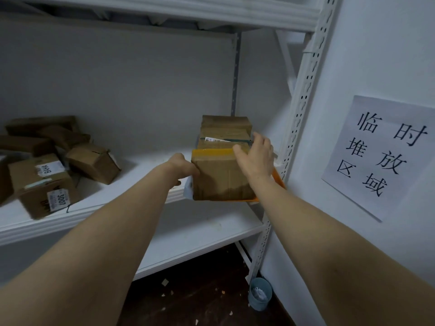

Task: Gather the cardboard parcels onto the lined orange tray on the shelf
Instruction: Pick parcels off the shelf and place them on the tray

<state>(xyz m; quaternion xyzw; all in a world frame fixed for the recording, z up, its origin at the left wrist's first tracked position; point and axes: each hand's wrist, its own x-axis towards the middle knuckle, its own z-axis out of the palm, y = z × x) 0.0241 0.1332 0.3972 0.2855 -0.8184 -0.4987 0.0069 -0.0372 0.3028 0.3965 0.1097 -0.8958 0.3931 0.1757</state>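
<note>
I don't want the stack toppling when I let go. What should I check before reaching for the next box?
1. Front parcel seated on the orange tray: ok.
2. Left hand gripping its left edge: ok.
3. Right hand lying flat on its top right: ok.
4. Room remaining on the tray: cannot tell, the front parcel and the rear parcels cover it.
5. Tray fully supported by the shelf: cannot tell, its near edge looks close to the lip.
6. All parcels gathered: not ok, a loose pile lies at the shelf's left end.
</note>
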